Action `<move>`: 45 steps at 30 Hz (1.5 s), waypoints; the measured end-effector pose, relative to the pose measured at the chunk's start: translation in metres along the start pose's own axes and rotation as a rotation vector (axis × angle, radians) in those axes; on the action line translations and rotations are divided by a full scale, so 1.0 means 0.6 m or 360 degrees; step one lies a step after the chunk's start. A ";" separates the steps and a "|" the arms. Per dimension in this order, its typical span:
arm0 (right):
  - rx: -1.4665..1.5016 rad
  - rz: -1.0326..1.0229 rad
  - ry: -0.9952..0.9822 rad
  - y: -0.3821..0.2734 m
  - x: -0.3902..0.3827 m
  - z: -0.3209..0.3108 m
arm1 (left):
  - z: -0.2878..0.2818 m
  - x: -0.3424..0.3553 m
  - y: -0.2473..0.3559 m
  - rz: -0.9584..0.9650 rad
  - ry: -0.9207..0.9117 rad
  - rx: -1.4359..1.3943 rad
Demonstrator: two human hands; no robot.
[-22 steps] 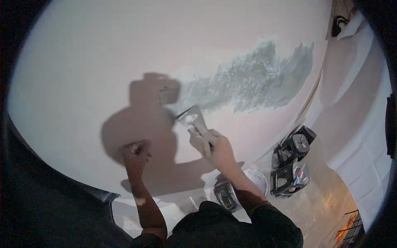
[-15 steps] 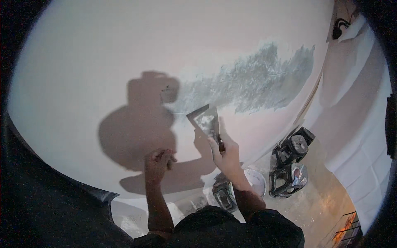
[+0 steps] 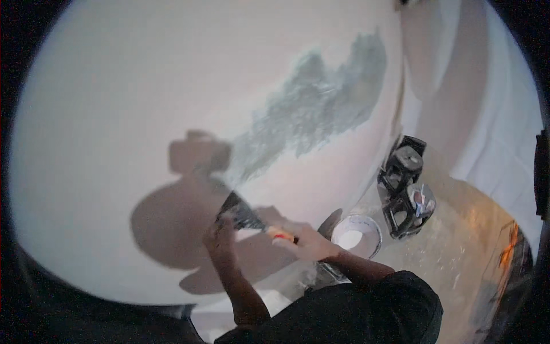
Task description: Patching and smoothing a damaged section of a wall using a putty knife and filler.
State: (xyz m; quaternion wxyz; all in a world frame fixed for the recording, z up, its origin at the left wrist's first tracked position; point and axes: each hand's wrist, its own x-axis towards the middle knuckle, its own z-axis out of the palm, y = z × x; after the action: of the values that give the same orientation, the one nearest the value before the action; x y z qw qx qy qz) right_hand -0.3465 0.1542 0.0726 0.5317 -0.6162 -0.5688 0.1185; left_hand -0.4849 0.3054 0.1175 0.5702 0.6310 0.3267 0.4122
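**Putty knife (image 3: 245,215) between both our hands**

So we've got our right hand (image 3: 312,243) out front, fingers wrapped around the handle, blade angled up-left before the pale wall (image 3: 114,103), below the grey patch (image 3: 315,103). Our left hand (image 3: 221,232) is at the blade; too shadowy to tell if its fingers pinch. White bucket (image 3: 378,243) sits near our right forearm.

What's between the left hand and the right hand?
The putty knife, in the head view: the right hand holds its handle, and its dark blade points toward the left hand. Whether those last two touch is unclear.
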 end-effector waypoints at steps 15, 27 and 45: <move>0.0602 0.0435 0.0051 -0.041 -0.292 -0.281 | 0.281 -0.196 0.051 0.0298 -0.0300 -0.0875; 0.1257 0.0597 -0.0369 0.065 -0.615 -0.463 | 0.538 -0.502 -0.020 -0.0105 -0.0320 -0.0427; 0.0518 0.0085 -0.0609 0.298 -0.616 -0.652 | 0.839 -0.522 -0.227 -0.0160 -0.0677 -0.0117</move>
State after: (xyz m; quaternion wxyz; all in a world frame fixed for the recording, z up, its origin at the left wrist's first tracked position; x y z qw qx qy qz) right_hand -0.0697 -0.3171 -0.0792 0.5032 -0.5036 -0.6161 0.3369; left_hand -0.1676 -0.1794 -0.0685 0.6688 0.6653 0.2149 0.2526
